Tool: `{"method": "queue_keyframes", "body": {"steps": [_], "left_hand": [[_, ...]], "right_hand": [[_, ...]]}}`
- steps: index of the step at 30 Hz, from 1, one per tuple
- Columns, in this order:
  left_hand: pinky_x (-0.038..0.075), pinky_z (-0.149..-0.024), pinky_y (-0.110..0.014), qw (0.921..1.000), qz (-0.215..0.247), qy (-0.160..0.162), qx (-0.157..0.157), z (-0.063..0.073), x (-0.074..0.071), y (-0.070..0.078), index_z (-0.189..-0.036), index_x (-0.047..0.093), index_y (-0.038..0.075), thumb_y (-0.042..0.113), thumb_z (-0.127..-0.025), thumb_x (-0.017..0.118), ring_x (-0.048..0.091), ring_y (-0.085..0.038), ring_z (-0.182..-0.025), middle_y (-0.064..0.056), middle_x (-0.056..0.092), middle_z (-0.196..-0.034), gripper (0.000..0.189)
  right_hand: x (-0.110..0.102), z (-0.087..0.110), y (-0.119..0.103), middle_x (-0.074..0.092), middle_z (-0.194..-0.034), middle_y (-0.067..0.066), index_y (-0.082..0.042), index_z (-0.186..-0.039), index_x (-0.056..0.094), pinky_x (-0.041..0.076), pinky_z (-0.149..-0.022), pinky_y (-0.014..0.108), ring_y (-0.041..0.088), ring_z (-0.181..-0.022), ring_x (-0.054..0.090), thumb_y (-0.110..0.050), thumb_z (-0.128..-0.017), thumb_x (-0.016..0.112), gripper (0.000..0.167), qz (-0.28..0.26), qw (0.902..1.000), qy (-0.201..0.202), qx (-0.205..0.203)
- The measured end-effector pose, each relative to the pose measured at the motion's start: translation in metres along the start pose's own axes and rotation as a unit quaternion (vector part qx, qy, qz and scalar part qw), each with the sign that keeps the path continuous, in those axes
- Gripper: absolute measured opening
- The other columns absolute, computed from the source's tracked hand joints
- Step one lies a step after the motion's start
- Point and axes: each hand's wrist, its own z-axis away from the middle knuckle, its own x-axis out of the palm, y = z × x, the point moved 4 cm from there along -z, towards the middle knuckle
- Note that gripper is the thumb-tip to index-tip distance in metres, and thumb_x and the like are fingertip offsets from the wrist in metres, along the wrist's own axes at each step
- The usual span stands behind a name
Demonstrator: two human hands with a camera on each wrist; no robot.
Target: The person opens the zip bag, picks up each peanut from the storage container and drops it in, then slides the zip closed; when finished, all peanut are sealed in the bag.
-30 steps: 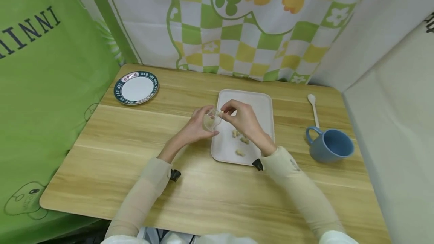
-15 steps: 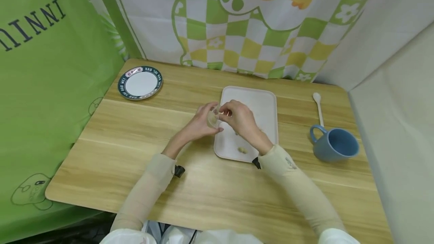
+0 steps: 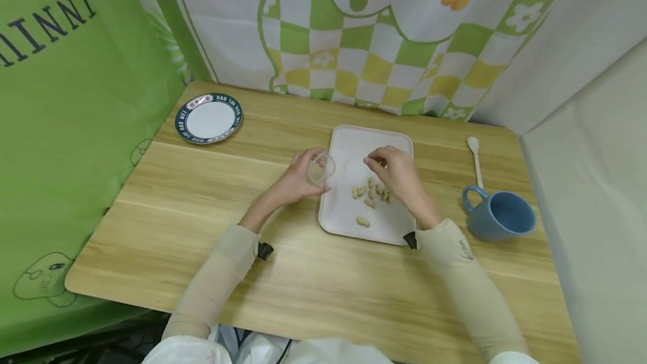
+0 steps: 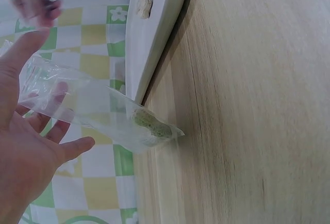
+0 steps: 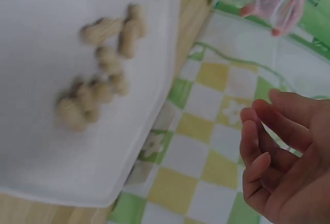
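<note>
My left hand (image 3: 295, 181) holds a clear plastic bag (image 4: 103, 100) by its mouth, thumb and fingers spreading it wide. At the bottom of the bag lies a peanut in its shell (image 4: 152, 124); the bag's lower tip hangs close over the table in the left wrist view. My right hand (image 3: 398, 173) hovers above the white tray (image 3: 349, 142), to the right of the bag. Its fingers are loosely bent, and a gap shows between thumb and forefinger with nothing in it (image 5: 283, 157). Several unshelled peanuts (image 3: 370, 203) lie on the tray below, mostly grouped near its middle.
A plate with a dark green rim (image 3: 209, 118) sits at the table's back left corner. To the right stand a blue mug (image 3: 497, 215) and, behind it, a white spoon (image 3: 475, 156). Curtains (image 3: 328, 66) hang along the table's back edge.
My right hand has drawn back from the bag's mouth, moving right over the tray, and its fingers have parted. More of the peanuts show now. The left hand stays about where it was.
</note>
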Motion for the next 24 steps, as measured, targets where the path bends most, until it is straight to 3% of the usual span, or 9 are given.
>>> {"method": "queue_keyframes", "body": {"steps": [7,14,24], "left_hand": [[0.036,-0.105,-0.052,1.0,-0.005,0.006,-0.004,-0.001,0.001,0.001,-0.145,0.031,0.007,0.02,-0.074,0.083,0.034,-0.035,-0.129,-0.019,0.041,-0.136,0.089],[0.035,-0.106,-0.052,0.9999,-0.009,0.008,-0.004,0.0,0.001,0.001,-0.145,0.031,0.007,0.022,-0.074,0.083,0.033,-0.035,-0.131,-0.018,0.039,-0.139,0.09],[0.035,-0.106,-0.053,0.9998,-0.005,0.011,-0.016,0.002,0.002,0.003,-0.145,0.032,0.009,0.019,-0.073,0.084,0.034,-0.035,-0.13,-0.019,0.041,-0.136,0.089]], "right_hand": [[0.019,0.001,0.046,0.068,-0.088,0.016,0.002,-0.096,0.071,0.051,-0.069,0.041,0.029,-0.079,0.062,-0.01,-0.091,0.066,0.014,0.033,0.9951,-0.065,0.067],[0.045,-0.007,0.06,0.068,-0.089,0.012,-0.001,-0.1,0.069,0.05,-0.067,0.04,0.025,-0.075,0.061,-0.019,-0.092,0.065,0.02,0.059,0.9781,-0.153,0.128],[0.054,-0.007,0.06,0.067,-0.083,0.01,-0.004,-0.092,0.068,0.05,-0.065,0.04,0.023,-0.067,0.059,-0.019,-0.092,0.065,0.016,0.069,0.9762,-0.155,0.135]]}}
